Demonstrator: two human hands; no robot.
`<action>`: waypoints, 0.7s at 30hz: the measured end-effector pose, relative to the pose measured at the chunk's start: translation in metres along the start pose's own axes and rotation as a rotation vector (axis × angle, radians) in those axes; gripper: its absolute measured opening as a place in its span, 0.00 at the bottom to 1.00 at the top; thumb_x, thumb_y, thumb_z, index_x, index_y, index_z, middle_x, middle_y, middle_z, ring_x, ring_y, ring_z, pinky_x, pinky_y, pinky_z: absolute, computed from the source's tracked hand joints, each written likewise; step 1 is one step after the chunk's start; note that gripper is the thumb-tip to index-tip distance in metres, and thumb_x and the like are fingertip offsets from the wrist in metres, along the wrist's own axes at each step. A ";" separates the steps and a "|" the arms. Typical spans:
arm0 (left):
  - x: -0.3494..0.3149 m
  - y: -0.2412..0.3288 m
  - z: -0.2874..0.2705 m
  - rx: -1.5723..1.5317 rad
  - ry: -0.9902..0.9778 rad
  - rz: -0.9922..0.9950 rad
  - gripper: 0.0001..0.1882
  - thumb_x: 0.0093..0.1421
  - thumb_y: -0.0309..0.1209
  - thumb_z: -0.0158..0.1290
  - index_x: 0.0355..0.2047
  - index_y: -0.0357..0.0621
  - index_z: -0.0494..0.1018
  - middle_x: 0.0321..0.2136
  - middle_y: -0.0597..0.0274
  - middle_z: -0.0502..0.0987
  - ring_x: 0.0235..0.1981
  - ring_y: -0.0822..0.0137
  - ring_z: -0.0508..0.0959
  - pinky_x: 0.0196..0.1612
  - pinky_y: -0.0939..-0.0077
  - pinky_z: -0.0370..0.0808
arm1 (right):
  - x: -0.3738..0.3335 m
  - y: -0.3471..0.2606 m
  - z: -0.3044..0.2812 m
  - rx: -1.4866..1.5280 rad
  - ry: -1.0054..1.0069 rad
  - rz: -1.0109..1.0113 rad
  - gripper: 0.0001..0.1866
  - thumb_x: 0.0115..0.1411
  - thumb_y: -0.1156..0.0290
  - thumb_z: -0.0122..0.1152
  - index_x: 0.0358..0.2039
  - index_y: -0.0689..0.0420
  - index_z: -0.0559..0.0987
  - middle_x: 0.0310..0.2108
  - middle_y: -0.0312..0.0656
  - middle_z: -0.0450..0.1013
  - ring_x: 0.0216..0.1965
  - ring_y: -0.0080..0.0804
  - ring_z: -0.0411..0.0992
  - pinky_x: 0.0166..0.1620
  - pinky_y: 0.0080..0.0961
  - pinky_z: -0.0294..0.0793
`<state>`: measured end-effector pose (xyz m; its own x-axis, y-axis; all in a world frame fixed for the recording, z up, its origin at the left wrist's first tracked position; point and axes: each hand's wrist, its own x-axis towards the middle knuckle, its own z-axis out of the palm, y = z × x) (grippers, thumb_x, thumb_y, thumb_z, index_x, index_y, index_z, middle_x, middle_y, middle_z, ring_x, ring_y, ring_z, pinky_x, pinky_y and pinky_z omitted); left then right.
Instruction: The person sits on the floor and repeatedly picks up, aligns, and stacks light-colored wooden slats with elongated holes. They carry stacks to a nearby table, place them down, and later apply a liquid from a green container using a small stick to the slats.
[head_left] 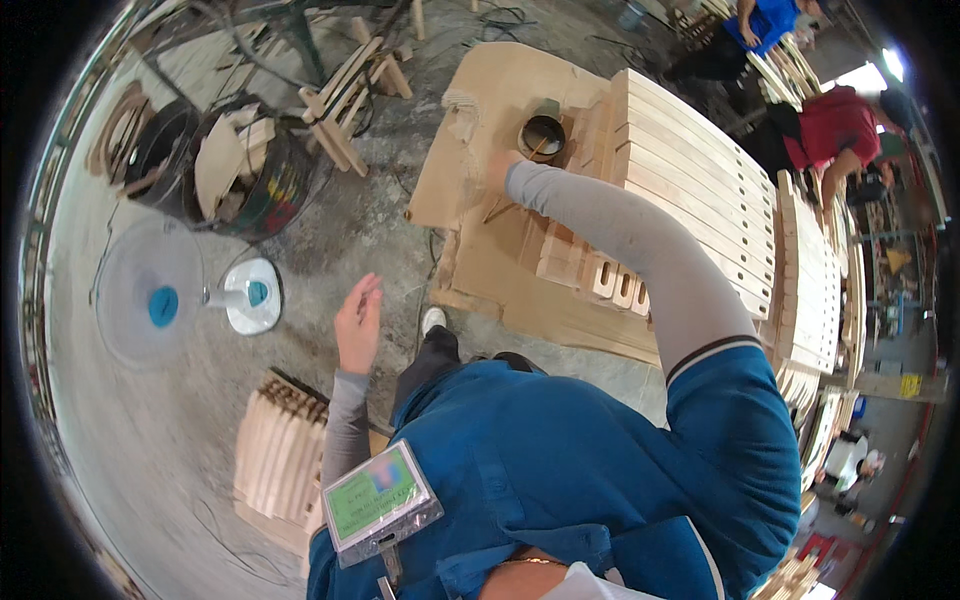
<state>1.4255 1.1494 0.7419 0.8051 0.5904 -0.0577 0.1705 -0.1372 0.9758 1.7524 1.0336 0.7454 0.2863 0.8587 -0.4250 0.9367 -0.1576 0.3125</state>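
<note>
My right hand reaches across the cardboard-topped table, just left of a dark round pot with a thin stick standing in it. It is blurred and its fingers are hard to make out, so what it holds, if anything, does not show. A thin stick lies on the cardboard below it. Stacked pale wooden boards with slots and holes along their ends fill the table's right side, under my right forearm. My left hand hangs in the air over the floor, fingers loosely stretched, touching nothing.
A white pedestal fan stands on the floor at left, near a dark bin of wood scraps. A stack of wooden pieces sits at lower left. A wooden frame stands beyond. Other people work at far right.
</note>
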 end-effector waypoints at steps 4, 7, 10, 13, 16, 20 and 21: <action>0.106 0.004 0.004 -0.123 -0.089 0.121 0.16 0.59 0.28 0.45 0.46 0.33 0.66 0.41 0.55 0.73 0.41 0.68 0.73 0.43 0.77 0.69 | -0.007 0.000 -0.048 0.096 0.034 -0.040 0.10 0.50 0.70 0.50 0.31 0.55 0.78 0.32 0.43 0.73 0.36 0.41 0.72 0.31 0.36 0.73; 0.196 0.041 0.060 -0.224 -0.225 0.151 0.15 0.57 0.27 0.46 0.44 0.33 0.68 0.40 0.53 0.73 0.40 0.68 0.74 0.42 0.78 0.69 | -0.025 0.002 -0.040 0.144 0.034 0.165 0.10 0.49 0.69 0.50 0.30 0.56 0.78 0.38 0.43 0.71 0.36 0.40 0.72 0.32 0.35 0.73; 0.276 0.054 0.125 -0.079 -0.281 0.357 0.15 0.55 0.28 0.48 0.42 0.35 0.69 0.38 0.50 0.74 0.39 0.66 0.75 0.41 0.77 0.71 | -0.010 -0.011 -0.026 0.109 -0.108 0.173 0.12 0.49 0.67 0.51 0.34 0.56 0.75 0.38 0.41 0.71 0.39 0.40 0.70 0.33 0.34 0.73; 0.315 0.081 0.201 0.130 -0.382 0.419 0.16 0.50 0.31 0.51 0.39 0.37 0.71 0.38 0.47 0.73 0.41 0.59 0.74 0.42 0.71 0.70 | -0.005 -0.011 0.009 0.108 -0.023 0.142 0.11 0.50 0.67 0.51 0.34 0.56 0.73 0.35 0.39 0.71 0.39 0.39 0.69 0.33 0.33 0.73; 0.335 0.082 0.263 0.412 -0.423 0.557 0.18 0.48 0.35 0.52 0.38 0.39 0.72 0.40 0.46 0.72 0.44 0.57 0.71 0.45 0.67 0.68 | -0.008 -0.008 0.039 0.126 0.228 0.129 0.09 0.51 0.67 0.50 0.30 0.56 0.72 0.32 0.38 0.70 0.36 0.36 0.69 0.32 0.31 0.72; 0.381 0.048 0.276 0.625 -0.500 0.508 0.22 0.49 0.40 0.50 0.43 0.44 0.70 0.45 0.49 0.69 0.47 0.55 0.68 0.51 0.65 0.62 | -0.028 -0.013 -0.027 0.292 0.289 -0.052 0.12 0.47 0.69 0.49 0.32 0.61 0.72 0.32 0.42 0.68 0.34 0.35 0.68 0.34 0.26 0.70; 0.384 0.045 0.286 0.658 -0.533 0.529 0.23 0.50 0.41 0.49 0.45 0.45 0.69 0.46 0.50 0.68 0.48 0.54 0.68 0.52 0.65 0.61 | -0.045 -0.015 -0.038 0.300 0.380 -0.046 0.10 0.47 0.69 0.50 0.29 0.61 0.70 0.30 0.42 0.68 0.32 0.35 0.69 0.31 0.25 0.70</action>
<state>1.9050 1.1423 0.7034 0.9906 -0.0861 0.1062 -0.1329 -0.7880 0.6012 1.7183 1.0161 0.7919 0.2021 0.9765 -0.0746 0.9794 -0.2013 0.0183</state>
